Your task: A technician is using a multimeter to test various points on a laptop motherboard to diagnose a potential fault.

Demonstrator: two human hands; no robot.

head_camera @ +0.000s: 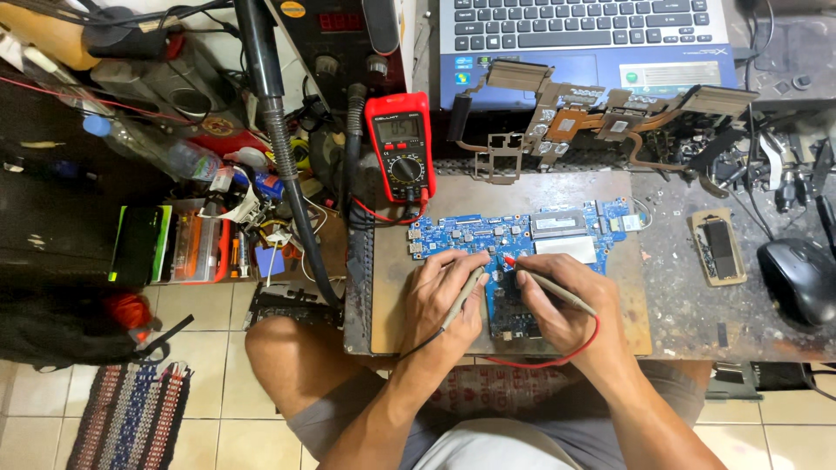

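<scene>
A blue circuit board [522,233] lies on a brown mat [392,296] on the workbench. My left hand [444,300] grips a grey probe with a black lead [461,300], its tip touching the board. In my right hand [562,300] is a probe with a red tip and red lead [549,285], also pressed to the board, close to the other tip. A red multimeter [399,146] stands at the mat's far left, its leads trailing toward my hands.
An open laptop [583,39] sits at the back with a copper heatsink assembly [610,109] before it. A black mouse [797,278] and a small board on a pad [718,246] lie right. Cluttered tools, a bottle [157,148] and a hose [283,148] crowd the left.
</scene>
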